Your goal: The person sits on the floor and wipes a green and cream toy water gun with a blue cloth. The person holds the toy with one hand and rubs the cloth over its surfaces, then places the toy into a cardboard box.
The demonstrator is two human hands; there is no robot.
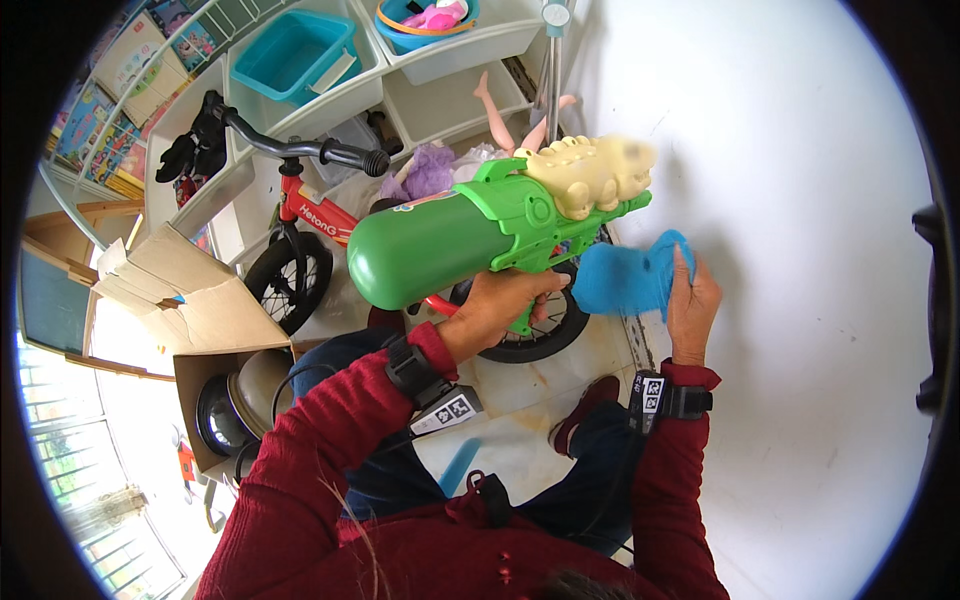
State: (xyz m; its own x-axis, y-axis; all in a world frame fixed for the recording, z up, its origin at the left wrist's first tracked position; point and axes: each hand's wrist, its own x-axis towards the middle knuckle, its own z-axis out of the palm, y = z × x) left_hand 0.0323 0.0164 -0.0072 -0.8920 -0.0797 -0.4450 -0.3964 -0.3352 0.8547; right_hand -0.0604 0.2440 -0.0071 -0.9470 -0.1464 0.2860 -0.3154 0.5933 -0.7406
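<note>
My left hand (495, 307) grips the handle of a green plastic toy water gun (442, 240), whose large rounded tank points left. A cream-coloured toy crocodile or dinosaur figure (589, 176) sits on top of the gun near its nozzle. To the right of the gun, my right hand (694, 296) holds a blue cloth (619, 279) by its right end, thumb on the near side. The cloth hangs just below the nozzle; whether it touches the gun cannot be told.
Below the gun stands a red balance bike (319, 212). White storage bins with a teal basket (292, 56) are behind it. An open cardboard box (184, 375) stands at left, a white wall (795, 225) at right. A metal pole (553, 82) rises near doll legs (493, 112).
</note>
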